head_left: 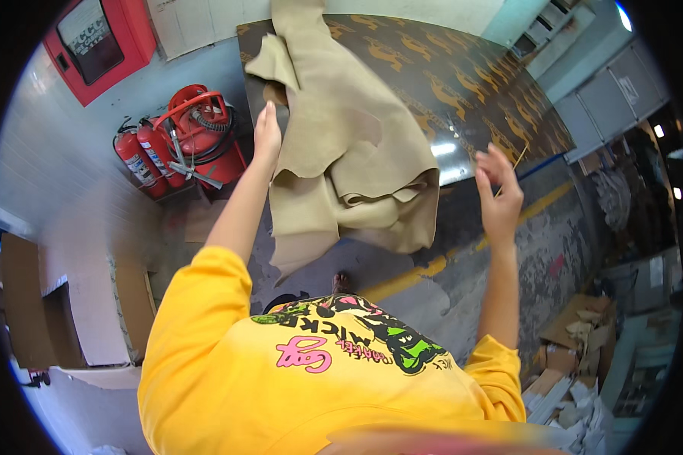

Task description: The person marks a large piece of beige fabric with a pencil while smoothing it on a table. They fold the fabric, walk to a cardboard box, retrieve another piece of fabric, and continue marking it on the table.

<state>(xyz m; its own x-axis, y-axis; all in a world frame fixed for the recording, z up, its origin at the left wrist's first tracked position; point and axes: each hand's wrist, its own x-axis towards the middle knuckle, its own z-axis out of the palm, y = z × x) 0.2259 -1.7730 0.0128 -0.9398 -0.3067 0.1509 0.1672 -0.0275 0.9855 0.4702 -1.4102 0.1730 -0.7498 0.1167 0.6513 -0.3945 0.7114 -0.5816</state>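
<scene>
A large beige-tan sheet, which looks like leather (341, 114), lies in loose folds over the dark table, its lower end hanging past the near edge. At its left border is my left hand (267, 136), fingers stretched upward and nothing visible in them. I cannot tell whether it touches the sheet. My right hand (501, 193) is raised to the right, apart from the sheet, with its fingers bent. A thin yellow stick (521, 155), like a pencil, slants through those fingers; its exact kind is too small to make out.
The table (463, 83) has a dark, orange-patterned top. Red fire extinguishers (140, 155) and a larger red wheeled unit (205, 136) stand left, below a red wall cabinet (95, 45). Cardboard boxes (577, 334) with scraps lie at the lower right. A yellow line (410, 280) crosses the floor.
</scene>
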